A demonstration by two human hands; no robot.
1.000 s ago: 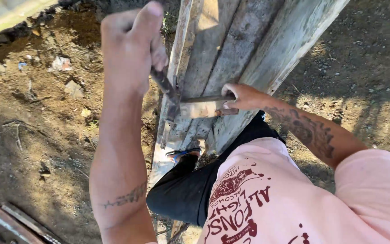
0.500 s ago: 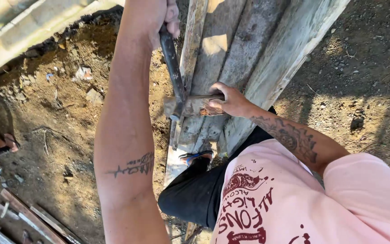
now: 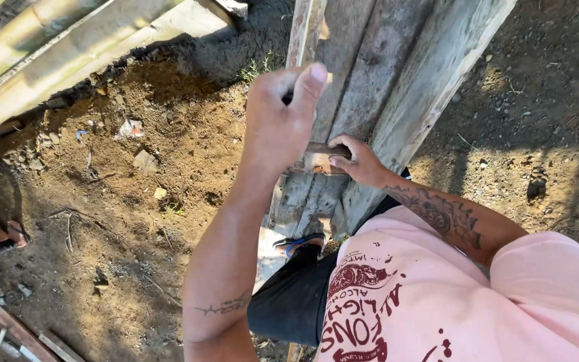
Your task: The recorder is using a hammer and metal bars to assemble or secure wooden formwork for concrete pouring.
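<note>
Head view, left hand: your left hand (image 3: 283, 114) was raised in a closed fist above the planks, its fingers (image 3: 316, 77) curled tight around something dark that barely showed inside the fist; what it was could not be told.
Head view, right hand: your right hand (image 3: 356, 161) rested on the planks, its fingers pinching a small wooden block (image 3: 319, 157) flat against the wood.
Block: it lay across the weathered planks (image 3: 376, 67), just below your raised fist and touching your right fingertips.
Planks: several grey boards ran side by side from the top of the view down toward your sandalled foot (image 3: 301, 243).
Ground: bare brown dirt (image 3: 135, 221) with small stones lay to the left, and pale boards (image 3: 35, 60) lay in the upper left corner.
</note>
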